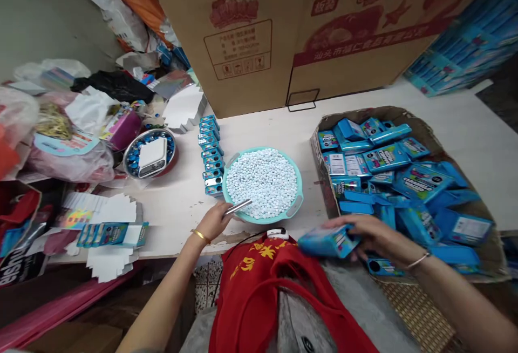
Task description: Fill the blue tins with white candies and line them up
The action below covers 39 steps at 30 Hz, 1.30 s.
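My left hand (213,221) is closed round a small metal scoop (238,206) whose tip rests at the near edge of a teal bowl (298,202) full of small pale blue-white candies (262,181). My right hand (374,237) grips a small blue box (327,241), held low in front of me just off the table's near edge. To the right stands a cardboard tray (408,113) heaped with several more blue boxes (394,175).
A row of standing blue boxes (210,154) runs left of the bowl. Further left sit a metal bowl with a white scale (152,154), flat unfolded cartons (111,234), and plastic bags (60,126). Large cardboard boxes (283,29) stand at the back.
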Each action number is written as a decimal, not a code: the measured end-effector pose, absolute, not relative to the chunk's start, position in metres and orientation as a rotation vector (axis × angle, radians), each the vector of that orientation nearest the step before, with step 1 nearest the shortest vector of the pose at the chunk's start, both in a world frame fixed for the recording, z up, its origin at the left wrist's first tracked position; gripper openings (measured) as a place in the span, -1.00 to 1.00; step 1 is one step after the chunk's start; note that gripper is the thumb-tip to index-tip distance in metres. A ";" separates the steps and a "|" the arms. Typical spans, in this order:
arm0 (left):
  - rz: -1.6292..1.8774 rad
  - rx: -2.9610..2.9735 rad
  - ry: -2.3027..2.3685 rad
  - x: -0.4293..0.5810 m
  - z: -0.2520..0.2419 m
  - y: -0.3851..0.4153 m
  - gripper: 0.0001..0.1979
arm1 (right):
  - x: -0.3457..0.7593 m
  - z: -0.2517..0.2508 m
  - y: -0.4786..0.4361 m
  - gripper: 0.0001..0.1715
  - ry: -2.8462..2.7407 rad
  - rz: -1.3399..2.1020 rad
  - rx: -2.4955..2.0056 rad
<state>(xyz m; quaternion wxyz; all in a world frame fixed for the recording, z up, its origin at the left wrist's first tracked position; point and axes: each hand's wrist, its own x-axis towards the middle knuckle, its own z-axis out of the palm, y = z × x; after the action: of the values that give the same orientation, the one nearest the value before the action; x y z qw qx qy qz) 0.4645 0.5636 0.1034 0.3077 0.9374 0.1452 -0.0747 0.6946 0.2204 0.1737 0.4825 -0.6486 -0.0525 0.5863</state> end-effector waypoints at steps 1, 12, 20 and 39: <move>-0.277 2.503 0.377 0.468 0.106 0.556 -0.82 | 0.684 0.174 0.219 -0.43 -0.142 1.547 -1.455; -0.391 2.569 0.826 0.546 0.039 0.490 -0.85 | 0.637 0.145 0.216 -0.38 -0.134 1.146 -1.545; -0.118 2.476 0.852 0.589 0.010 0.496 -0.85 | 0.646 0.119 0.256 -0.43 0.051 0.695 -1.520; 0.113 2.334 0.326 0.559 0.103 0.545 -0.78 | 0.717 0.099 0.313 -0.63 -0.837 0.139 -2.061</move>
<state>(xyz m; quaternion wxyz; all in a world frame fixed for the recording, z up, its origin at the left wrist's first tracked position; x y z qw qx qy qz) 0.5591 0.5452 0.1034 0.3811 0.9146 0.1278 0.0441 0.7169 0.3134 0.0994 0.4409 -0.8300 -0.3370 0.0558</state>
